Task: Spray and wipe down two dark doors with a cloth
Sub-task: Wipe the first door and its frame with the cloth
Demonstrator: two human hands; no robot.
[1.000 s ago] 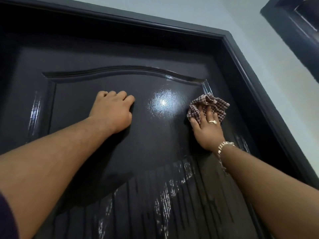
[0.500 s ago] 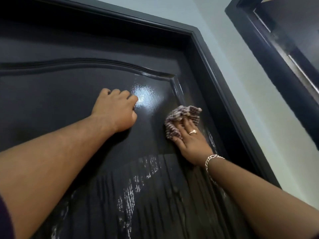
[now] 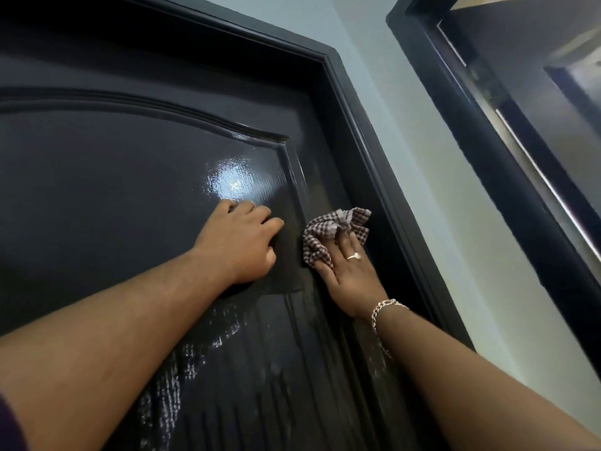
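**Door Wipe-Down: Condition at Time of Observation**

No brand, label or legible writing was visible on any surface.

Count of items: one dark panelled door [image 3: 130, 190] in its dark frame [image 3: 367, 131]; part of a second dark frame [image 3: 487, 131] at upper right, across a strip of pale wall [image 3: 422, 164]; one checked cloth [image 3: 328, 227]; two hands; one ring [image 3: 353, 256]; one chain bracelet [image 3: 383, 309].

The right hand [image 3: 348, 275] lay flat against the door near its right edge, just beside the raised moulding of the arched panel. Its fingers were extended and pressed the bunched brown-and-white checked cloth against the surface; the cloth stood out above and to the left of the fingertips. The ring was worn on one finger of this hand and the bracelet on the same wrist.

The left hand [image 3: 240, 242] rested on the arched panel, close to the right hand but apart from it. Its fingers were curled under, knuckles uppermost, and it held nothing.

A bright glossy reflection [image 3: 232, 182] showed on the panel directly above the left hand. Below both hands the door carried whitish wet streaks [image 3: 175, 379] running downward. The patch around the hands appeared darker and free of streaks.

A dark sleeve edge [image 3: 8, 428] showed at the lower left corner.
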